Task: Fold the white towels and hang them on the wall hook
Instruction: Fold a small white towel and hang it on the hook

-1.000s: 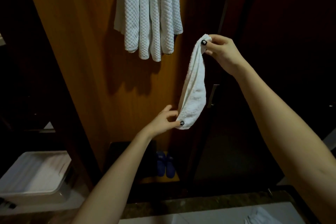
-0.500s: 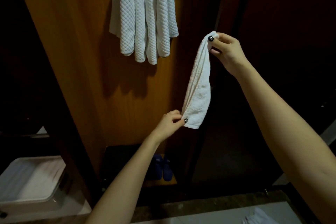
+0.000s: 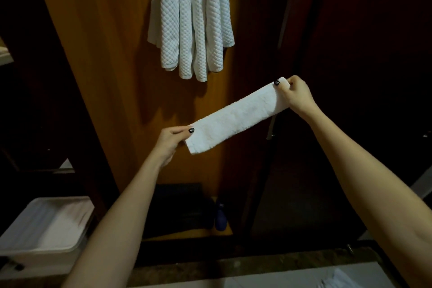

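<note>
1. While both arms reached forward, the folded white towel point(image 3: 236, 116) was stretched flat between the two hands as a long narrow strip, slanting upward from its lower left end to its upper right end, in the air in front of the wooden panel point(image 3: 112, 77).
2. The left hand point(image 3: 171, 139) was pinched on the strip's lower left end, its thumb with a dark painted nail lying on top of the cloth and the fingers beneath.
3. The right hand point(image 3: 295, 94) was clamped on the upper right end, its thumb, also dark-nailed, pressed on the top face and the fingers curled around the edge.
4. The two hands were well apart, one at each short end of the strip.
5. Above the strip, several quilted white towels point(image 3: 191, 18) hung bunched together against the panel; the hook itself was hidden from view.
6. A white tray point(image 3: 44, 227) sat at the lower left, near the left forearm.
7. A blue slipper point(image 3: 221, 216) stood on the floor at the foot of the panel, beside a dark box-like object point(image 3: 180, 208) whose nature could not be made out.
8. More white cloth point(image 3: 336, 280) showed at the bottom right edge on a pale surface.
</note>
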Motion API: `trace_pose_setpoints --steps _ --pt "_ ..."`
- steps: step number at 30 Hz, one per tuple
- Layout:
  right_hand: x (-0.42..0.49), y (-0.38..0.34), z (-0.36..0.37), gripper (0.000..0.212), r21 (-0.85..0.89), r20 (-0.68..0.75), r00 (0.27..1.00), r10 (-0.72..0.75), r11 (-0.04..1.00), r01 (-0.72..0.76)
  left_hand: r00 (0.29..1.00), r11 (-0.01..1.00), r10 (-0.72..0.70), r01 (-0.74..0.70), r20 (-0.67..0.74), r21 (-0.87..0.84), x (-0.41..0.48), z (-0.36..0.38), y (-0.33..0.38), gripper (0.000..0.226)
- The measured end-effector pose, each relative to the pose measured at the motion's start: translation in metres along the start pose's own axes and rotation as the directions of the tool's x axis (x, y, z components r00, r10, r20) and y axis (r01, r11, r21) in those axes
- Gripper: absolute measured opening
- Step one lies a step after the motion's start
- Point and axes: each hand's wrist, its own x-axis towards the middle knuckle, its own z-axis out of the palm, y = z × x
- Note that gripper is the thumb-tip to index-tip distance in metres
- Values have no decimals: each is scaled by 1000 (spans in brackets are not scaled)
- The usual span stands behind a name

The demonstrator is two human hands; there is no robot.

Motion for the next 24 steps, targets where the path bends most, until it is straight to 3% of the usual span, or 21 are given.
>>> trace_pose_setpoints --steps 4,7,10,12,14,16,20,24 --pt "-5 2 1 29 -17 2 998 -61 998 61 962 972 -3 -61 272 228 -16 -16 18 36" --pt "-4 -5 1 23 63 10 998 -69 996 68 844 920 -158 -62 512 387 -22 -13 30 63" --pt "-3 -7 6 23 128 42 999 -21 992 16 738 876 -268 -81 620 475 -21 -6 42 67" --pt "-1 -4 6 25 188 43 998 43 981 -51 796 888 -237 -54 557 456 -18 -9 45 53" --pt "-2 2 3 26 215 75 994 77 972 -92 903 910 -154 -29 402 414 -16 -19 42 35" --pt "-5 6 4 26 218 146 987 71 971 -102 960 918 -76 -38 269 395 -11 -28 35 30" --pt "-3 2 9 25 317 337 941 32 937 -146 992 900 43 -92 122 427 2 -34 29 25" --pt "8 -2 5 30 399 465 884 40 882 -250 984 953 178 -177 17 246 18 -49 43 27"
